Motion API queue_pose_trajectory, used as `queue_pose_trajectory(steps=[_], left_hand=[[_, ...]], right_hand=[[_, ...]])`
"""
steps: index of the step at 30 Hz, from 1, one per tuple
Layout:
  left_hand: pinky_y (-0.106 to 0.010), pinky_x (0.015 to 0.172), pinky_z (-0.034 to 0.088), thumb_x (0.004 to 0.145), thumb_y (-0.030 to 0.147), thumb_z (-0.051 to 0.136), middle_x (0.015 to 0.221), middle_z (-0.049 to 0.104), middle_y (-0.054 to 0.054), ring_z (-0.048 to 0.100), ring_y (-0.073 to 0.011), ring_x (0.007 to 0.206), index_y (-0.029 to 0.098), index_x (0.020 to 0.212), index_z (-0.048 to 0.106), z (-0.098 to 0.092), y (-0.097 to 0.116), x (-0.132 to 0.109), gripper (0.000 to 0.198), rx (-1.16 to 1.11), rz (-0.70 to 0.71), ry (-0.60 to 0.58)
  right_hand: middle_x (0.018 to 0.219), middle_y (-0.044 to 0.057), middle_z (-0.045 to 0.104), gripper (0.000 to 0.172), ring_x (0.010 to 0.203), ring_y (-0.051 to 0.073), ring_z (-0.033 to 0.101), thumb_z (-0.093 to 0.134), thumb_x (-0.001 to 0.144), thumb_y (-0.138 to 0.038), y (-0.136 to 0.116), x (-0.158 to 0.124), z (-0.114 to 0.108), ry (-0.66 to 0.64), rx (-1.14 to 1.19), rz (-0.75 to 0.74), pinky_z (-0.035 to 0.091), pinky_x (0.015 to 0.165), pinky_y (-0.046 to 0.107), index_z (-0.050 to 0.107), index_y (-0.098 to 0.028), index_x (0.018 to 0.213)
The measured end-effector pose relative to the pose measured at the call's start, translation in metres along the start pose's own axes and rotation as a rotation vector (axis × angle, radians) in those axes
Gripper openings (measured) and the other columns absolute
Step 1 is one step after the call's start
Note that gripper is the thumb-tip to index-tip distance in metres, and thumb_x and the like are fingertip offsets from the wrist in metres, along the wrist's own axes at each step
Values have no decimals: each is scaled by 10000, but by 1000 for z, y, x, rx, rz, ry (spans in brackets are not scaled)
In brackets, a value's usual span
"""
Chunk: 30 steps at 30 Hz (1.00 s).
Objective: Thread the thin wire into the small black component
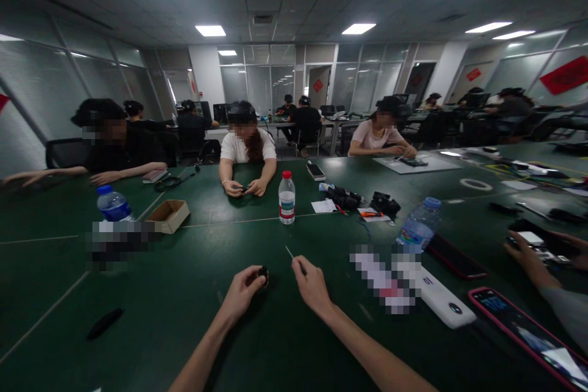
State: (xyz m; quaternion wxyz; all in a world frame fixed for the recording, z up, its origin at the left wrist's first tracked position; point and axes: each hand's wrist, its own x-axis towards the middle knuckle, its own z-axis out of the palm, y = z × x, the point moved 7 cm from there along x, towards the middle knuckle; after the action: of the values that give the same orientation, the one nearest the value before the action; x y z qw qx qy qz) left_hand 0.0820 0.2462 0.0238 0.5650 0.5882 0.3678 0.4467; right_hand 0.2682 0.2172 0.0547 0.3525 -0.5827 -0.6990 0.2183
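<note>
My left hand (241, 293) is closed round a small black part (263, 275), whose exact kind I cannot make out. Beside it, a short gap to the right, my right hand (312, 282) grips a screwdriver (289, 252). Its thin metal shaft points up and to the left, away from the black part, and most of the dark handle is hidden in my fingers. Both hands are just above the dark green table (184, 318). A red-capped water bottle (287, 199) stands upright beyond them.
To the right are a white device (441, 297), a blue-capped bottle (419, 223) and a pink-edged phone (519, 324). An open cardboard box (169, 217) and a flat black item (105, 323) lie left. Co-workers sit opposite; another person's hands (528, 257) show at right.
</note>
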Motion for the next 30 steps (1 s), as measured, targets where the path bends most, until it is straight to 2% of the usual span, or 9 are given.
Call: queue_pose_trajectory(steps=[2,7,11,15,23,30], left_hand=[[-255,732,457,788,421,701,843,677,-57,604,-180,785,135,968,697,-1,2,-1,338,-4,1,13],[-250,702,474,783,444,704,863,677,-63,610,-156,741,138,989,683,-10,-11,3,370,-185,-19,129],[-277,724,499,738,445,750,906,690,-90,632,-167,758,129,1067,676,-13,-22,6,462,-263,-30,160],[-275,724,498,748,427,746,921,700,-85,634,-164,760,147,1125,658,-14,-23,5,478,-251,-35,149],[-282,771,479,755,422,730,918,714,-85,630,-193,818,136,1007,707,-13,-12,3,382,-109,9,125],[-268,717,466,765,447,709,848,700,-71,609,-185,760,125,957,713,-12,-10,3,375,-65,21,161]], right_hand=[[710,0,613,417,564,128,565,257,1007,-416,1,3,0,-11,-4,2,380,510,211,614,-203,963],[728,-9,647,331,618,125,599,366,981,-385,-13,-2,15,-187,-150,-167,385,572,205,658,-235,934],[747,-7,662,314,631,122,605,371,979,-356,-18,-7,19,-212,-227,-209,387,588,204,659,-236,943],[760,-8,668,323,636,117,605,357,986,-346,-21,-7,19,-217,-261,-223,392,597,203,660,-238,954],[769,-2,670,294,632,126,605,387,969,-336,-23,-7,20,-267,-309,-240,405,604,217,665,-242,952],[733,1,655,316,600,125,590,364,975,-335,-22,-10,25,-245,-301,-243,386,578,216,659,-229,932]])
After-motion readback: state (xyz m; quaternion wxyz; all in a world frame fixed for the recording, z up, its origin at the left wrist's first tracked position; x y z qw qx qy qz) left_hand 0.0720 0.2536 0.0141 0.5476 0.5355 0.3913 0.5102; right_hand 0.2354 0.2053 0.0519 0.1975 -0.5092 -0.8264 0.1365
